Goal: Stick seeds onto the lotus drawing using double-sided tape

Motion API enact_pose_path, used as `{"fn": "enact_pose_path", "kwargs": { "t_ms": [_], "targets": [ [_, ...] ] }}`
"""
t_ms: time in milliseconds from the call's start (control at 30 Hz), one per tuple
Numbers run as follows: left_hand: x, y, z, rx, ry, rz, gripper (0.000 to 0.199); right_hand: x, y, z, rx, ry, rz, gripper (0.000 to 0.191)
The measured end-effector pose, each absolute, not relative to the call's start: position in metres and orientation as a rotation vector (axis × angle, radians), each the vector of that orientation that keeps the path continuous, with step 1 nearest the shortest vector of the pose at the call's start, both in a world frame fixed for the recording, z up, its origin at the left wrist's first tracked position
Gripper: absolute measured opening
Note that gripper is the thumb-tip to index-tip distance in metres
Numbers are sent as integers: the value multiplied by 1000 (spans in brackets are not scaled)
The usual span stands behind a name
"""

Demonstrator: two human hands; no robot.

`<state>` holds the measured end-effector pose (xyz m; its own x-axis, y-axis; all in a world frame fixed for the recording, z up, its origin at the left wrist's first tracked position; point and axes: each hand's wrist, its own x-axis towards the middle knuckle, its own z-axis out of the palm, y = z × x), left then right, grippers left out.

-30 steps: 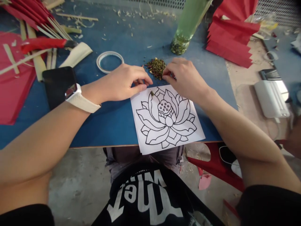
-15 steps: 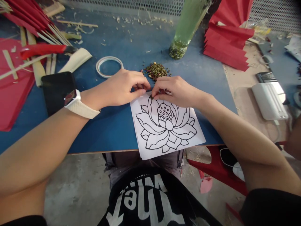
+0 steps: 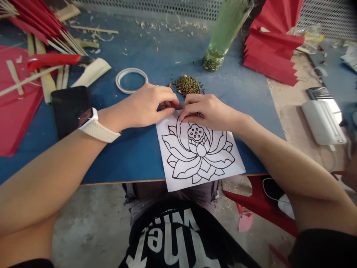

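Matte blue and flecked with curled wood shavings, the surface (image 3: pixel 125 162) meets a perforated panel (image 3: pixel 192 7) along its far edge. A white paper sheet (image 3: pixel 180 180), printed with a black-outlined lotus, lies flat, its near edge jutting past the rim; clock directions run from its middle. At eleven, the right hand (image 3: pixel 208 109) bends over a petal, thumb and forefinger pressed together; whether a bean sits between them is hidden. Just left of it, the left hand (image 3: pixel 152 106) is loosely curled at the sheet's far corner; I cannot tell if it pinches anything. Near twelve rests a loose heap of small, round, green-brown beans (image 3: pixel 189 86), beyond it a translucent green bottle (image 3: pixel 223 41). A pale tape ring (image 3: pixel 117 80) lies at ten, a slim black smartphone (image 3: pixel 71 108) between nine and ten, zigzag-edged red paper (image 3: pixel 270 52) toward half past one, and a rounded white power bank (image 3: pixel 320 123) near three.
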<state>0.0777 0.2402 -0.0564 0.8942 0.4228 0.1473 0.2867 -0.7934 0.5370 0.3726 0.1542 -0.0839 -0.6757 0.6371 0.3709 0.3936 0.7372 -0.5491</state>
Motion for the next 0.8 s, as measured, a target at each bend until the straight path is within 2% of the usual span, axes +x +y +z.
{"fn": "enact_pose_path", "kwargs": {
  "t_ms": [300,467,600,800],
  "targets": [
    [77,242,-68,2526,503,396,21,371,154,-83,-826,-2366,596,13],
    [77,240,-68,2480,454,395,32,374,153,-80,-842,-2364,587,11],
    [74,240,-67,2467,428,399,33,377,153,-76,-952,-2300,623,9],
    [73,238,-60,2468,437,349,31,379,153,-72,-902,-2360,603,17]
  ]
}}
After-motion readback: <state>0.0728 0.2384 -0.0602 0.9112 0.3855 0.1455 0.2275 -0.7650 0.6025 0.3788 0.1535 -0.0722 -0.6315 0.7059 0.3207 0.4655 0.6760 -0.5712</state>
